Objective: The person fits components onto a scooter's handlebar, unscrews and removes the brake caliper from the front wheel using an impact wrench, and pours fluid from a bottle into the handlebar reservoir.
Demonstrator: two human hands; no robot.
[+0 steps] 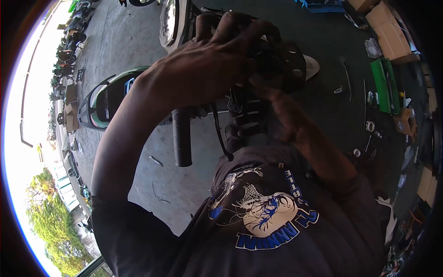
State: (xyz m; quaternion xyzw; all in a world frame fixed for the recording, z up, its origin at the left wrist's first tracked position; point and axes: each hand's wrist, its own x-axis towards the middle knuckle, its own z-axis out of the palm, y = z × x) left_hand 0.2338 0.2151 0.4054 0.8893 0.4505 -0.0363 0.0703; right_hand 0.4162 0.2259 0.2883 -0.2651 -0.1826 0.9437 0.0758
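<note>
My left hand (217, 62) reaches across the top of a motorbike's handlebar area, back of the hand up, its fingers curled over a black part (270, 57) whose kind I cannot make out. My right hand (288, 115) comes up from the lower right to the underside of that part; its fingers are mostly lost in shadow. Below my left wrist a black handlebar grip (182, 138) points toward me, with a thin black lever (220, 131) beside it. A white-edged headlight panel (170, 27) stands beyond my left hand.
On the floor to the right lie a wrench (346, 76), a green tool case (384, 85), a roll of tape (369, 125) and a cardboard box (390, 32). A green and black vehicle body (108, 99) is at the left. Several parked motorbikes (69, 46) line the far left.
</note>
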